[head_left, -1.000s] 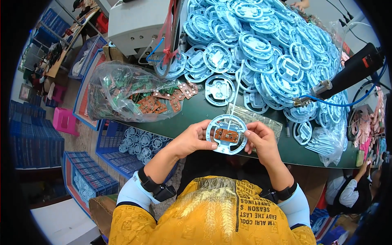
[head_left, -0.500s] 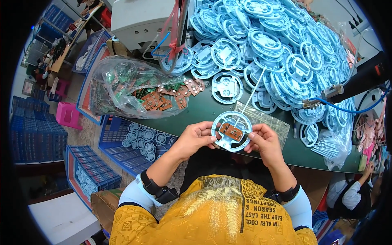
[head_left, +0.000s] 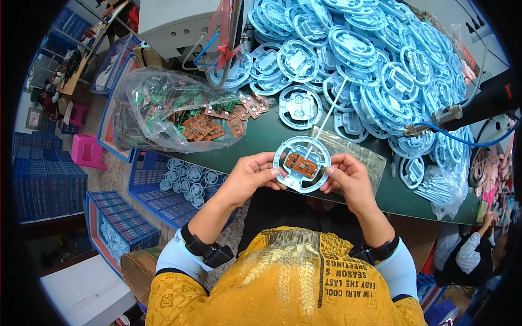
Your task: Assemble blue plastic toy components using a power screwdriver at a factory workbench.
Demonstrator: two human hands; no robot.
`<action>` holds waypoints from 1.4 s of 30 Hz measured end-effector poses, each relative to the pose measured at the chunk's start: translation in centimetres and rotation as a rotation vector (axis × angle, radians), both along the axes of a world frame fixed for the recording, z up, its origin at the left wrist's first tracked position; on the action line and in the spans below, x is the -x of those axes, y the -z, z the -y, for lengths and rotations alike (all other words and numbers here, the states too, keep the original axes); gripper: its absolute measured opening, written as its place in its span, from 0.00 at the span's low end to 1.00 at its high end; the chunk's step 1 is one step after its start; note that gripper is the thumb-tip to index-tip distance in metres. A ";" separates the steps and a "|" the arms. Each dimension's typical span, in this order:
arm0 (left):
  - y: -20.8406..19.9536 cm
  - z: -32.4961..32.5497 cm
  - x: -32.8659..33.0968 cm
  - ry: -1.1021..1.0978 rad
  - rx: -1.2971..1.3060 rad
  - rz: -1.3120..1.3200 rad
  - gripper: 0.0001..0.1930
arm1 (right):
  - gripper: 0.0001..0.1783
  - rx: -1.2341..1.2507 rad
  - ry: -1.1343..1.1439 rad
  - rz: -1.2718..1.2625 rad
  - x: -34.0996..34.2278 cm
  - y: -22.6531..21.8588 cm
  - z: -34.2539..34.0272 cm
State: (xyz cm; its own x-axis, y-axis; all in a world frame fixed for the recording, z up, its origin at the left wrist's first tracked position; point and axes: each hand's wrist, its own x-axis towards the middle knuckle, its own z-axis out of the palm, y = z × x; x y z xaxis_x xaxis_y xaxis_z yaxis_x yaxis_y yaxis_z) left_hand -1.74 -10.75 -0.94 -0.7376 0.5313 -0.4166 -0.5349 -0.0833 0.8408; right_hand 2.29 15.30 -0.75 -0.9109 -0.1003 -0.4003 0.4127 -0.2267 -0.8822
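Between my two hands I hold a light-blue plastic toy steering wheel (head_left: 297,183) above the near edge of the bench. A brown circuit board (head_left: 302,166) sits slanted across its hub. My left hand (head_left: 251,175) pinches the left rim, thumb on top and fingers curled beneath. On the opposite rim my right hand (head_left: 349,181) grips with thumb and fingers. A thin white rod (head_left: 331,111) runs from the wheel's hub up toward the pile; whether it touches the board I cannot tell. Another blue wheel (head_left: 300,107) lies flat just beyond.
Blue wheels (head_left: 353,51) are heaped at the back. A clear bag (head_left: 163,103) of brown and green circuit boards lies left, near a grey machine (head_left: 185,24). A black tool with a blue hose (head_left: 473,108) juts in from the right. Below left stands a blue crate (head_left: 157,187) of round parts.
The wheel has turned slightly clockwise in my hands, and its board slants a little more. Both hands keep their hold. The whole view has shifted slightly.
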 end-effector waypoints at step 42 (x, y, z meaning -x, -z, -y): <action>0.7 0.1 0.1 -0.001 -0.027 0.017 0.19 | 0.11 0.126 -0.005 0.040 -0.4 0.9 -0.4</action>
